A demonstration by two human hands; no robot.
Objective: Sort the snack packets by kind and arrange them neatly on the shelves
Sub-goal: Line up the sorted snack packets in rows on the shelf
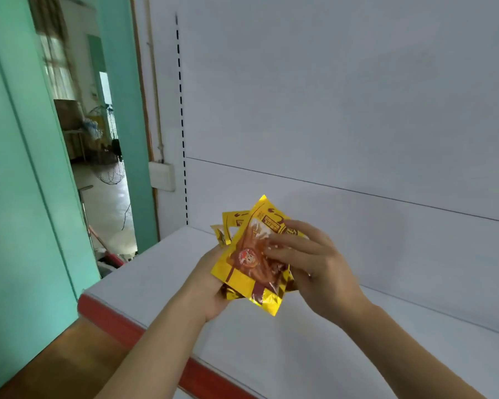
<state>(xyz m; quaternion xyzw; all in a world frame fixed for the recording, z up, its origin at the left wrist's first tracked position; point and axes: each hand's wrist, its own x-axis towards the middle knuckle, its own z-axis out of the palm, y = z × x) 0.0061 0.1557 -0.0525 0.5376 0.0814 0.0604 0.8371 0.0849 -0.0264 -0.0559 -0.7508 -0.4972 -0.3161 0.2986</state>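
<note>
Both of my hands hold a small stack of yellow snack packets point(247, 266) with brown print above a white shelf point(329, 355). The front packet point(242, 280) stands tilted, and the corners of two more packets point(229, 223) fan out behind it at the upper left. My left hand point(208, 286) cups the stack from below and behind, its fingers hidden by the packets. Over the front packet's right side lies my right hand point(314, 269), its fingers spread across the face and its thumb along the top edge.
The shelf has a red front strip point(110, 316) and a white back panel point(329, 110) with a slotted upright point(182, 119). To the left stand a green wall point(18, 197) and an open doorway point(98, 168) with a fan and clutter beyond.
</note>
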